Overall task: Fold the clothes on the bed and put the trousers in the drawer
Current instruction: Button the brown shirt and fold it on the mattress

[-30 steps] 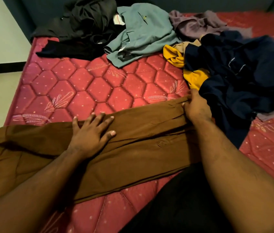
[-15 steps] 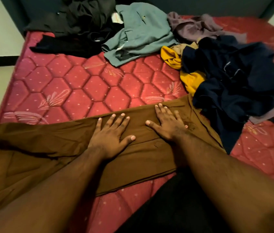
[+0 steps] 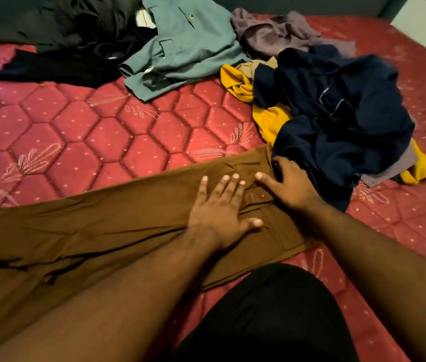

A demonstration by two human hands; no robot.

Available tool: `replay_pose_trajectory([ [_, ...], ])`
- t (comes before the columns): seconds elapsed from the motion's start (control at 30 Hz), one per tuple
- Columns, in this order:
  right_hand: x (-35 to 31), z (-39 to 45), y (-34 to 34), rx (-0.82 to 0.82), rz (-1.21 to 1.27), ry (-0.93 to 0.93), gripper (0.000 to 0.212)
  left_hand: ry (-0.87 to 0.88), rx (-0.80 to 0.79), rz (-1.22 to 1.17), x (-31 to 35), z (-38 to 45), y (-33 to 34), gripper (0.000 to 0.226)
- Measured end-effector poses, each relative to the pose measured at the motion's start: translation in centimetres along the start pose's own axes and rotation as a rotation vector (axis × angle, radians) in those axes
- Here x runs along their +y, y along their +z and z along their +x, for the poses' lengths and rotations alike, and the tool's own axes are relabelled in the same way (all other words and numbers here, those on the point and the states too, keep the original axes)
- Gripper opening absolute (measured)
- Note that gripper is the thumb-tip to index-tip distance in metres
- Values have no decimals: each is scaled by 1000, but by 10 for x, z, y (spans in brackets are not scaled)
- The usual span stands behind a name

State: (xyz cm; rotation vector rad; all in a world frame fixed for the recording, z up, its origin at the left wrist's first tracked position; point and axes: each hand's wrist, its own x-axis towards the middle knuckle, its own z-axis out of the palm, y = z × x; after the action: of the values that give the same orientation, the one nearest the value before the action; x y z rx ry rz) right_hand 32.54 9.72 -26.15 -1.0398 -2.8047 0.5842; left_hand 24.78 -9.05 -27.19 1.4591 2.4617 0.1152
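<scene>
Both hands have slid toward the waistband of the brown trousers (image 3: 117, 226), which lie lengthwise on the bed (image 3: 81, 131), halved but not yet folded short, other clothes (image 3: 332, 111) untouched; left hand (image 3: 222, 212) presses flat, right hand (image 3: 288, 185) rests with fingers seemingly curled at the waist edge.

Trousers (image 3: 102, 231) lie across near side of bed (image 3: 76, 126), both hands on their right end; left hand (image 3: 219, 212) beside right hand (image 3: 288, 186). Clothes heap (image 3: 337, 105) behind, right.
</scene>
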Motion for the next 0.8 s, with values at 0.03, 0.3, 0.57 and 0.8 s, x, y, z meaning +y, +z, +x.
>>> replay_pose_trajectory([
  [0.03,1,4,-2,-31,62,61,91,-34,9,-25,15,8,7,98],
  [0.3,-6,25,-27,-440,327,354,90,-141,103,23,30,19,35,104],
  [0.57,-59,7,-42,-404,326,185,50,-207,315,-921,13,15,2,72],
  [0.8,-168,-32,-70,-741,626,115,17,-406,-34,-2235,-10,-31,-22,76],
])
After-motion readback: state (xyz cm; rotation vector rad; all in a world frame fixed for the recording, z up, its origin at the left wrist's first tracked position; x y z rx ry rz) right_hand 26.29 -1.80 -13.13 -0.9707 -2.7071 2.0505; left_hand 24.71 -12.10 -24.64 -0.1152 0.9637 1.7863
